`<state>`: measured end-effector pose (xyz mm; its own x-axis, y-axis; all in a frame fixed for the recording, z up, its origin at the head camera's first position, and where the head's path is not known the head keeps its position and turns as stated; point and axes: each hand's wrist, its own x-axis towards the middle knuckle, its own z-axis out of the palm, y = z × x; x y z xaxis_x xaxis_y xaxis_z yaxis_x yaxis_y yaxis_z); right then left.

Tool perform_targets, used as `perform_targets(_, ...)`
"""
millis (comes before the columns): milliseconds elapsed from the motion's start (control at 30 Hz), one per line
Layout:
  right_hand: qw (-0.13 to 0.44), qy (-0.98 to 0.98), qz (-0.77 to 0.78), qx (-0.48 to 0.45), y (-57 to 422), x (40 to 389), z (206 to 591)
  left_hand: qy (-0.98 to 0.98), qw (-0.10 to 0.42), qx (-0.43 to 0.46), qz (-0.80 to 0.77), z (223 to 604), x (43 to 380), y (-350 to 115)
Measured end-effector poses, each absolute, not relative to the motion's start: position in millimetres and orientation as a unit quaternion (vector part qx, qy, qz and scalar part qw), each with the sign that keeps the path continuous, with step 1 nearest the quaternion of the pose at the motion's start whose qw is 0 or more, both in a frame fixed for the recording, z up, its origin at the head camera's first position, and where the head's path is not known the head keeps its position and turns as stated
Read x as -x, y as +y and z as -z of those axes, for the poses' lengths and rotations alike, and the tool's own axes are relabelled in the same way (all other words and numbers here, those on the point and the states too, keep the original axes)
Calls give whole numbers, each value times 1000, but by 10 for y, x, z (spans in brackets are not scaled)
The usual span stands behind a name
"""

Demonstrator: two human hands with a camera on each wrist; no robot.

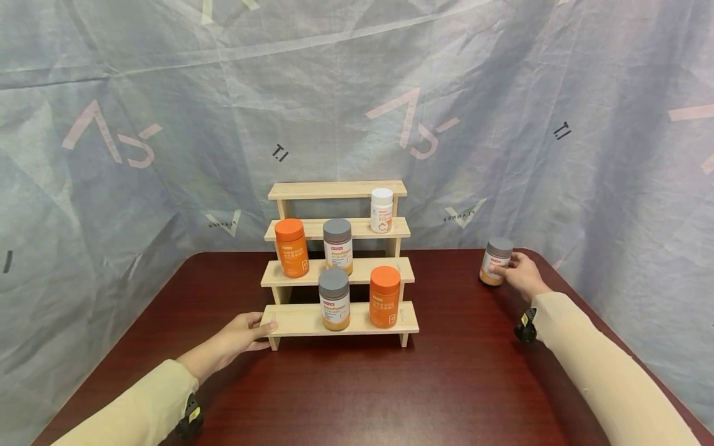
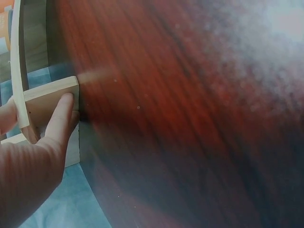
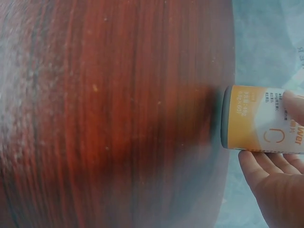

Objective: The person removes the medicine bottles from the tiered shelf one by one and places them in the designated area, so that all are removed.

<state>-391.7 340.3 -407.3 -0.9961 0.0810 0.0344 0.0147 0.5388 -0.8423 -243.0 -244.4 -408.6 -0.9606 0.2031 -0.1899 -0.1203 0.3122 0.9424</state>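
Observation:
My left hand (image 1: 237, 341) grips the left end of the lowest step of a four-step wooden display rack (image 1: 295, 319). In the left wrist view its thumb lies on one side of the board and a finger presses the rack's leg (image 2: 50, 102). Far to the right, my right hand (image 1: 524, 275) holds a grey-lidded supplement bottle (image 1: 495, 263) upright, with the thumb on its label and the fingers on the opposite side. The right wrist view shows the orange-and-white label of this bottle (image 3: 256, 118); whether its base touches the table I cannot tell.
On the lowest step stand a grey-lidded bottle (image 1: 334, 300) and an orange bottle (image 1: 385, 297). The second step bears an orange bottle (image 1: 292, 248) and a grey-lidded bottle (image 1: 338, 246); above them is a small white bottle (image 1: 382, 210). Grey cloth (image 1: 334, 93) hangs behind the dark red table (image 1: 446, 371).

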Motion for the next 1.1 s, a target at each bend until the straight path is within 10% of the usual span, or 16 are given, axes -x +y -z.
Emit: perform_targets(1100, 48, -868, -492, 40, 3352, 3882, 4047, 801, 140, -20, -582, 4073, 2432, -2435)
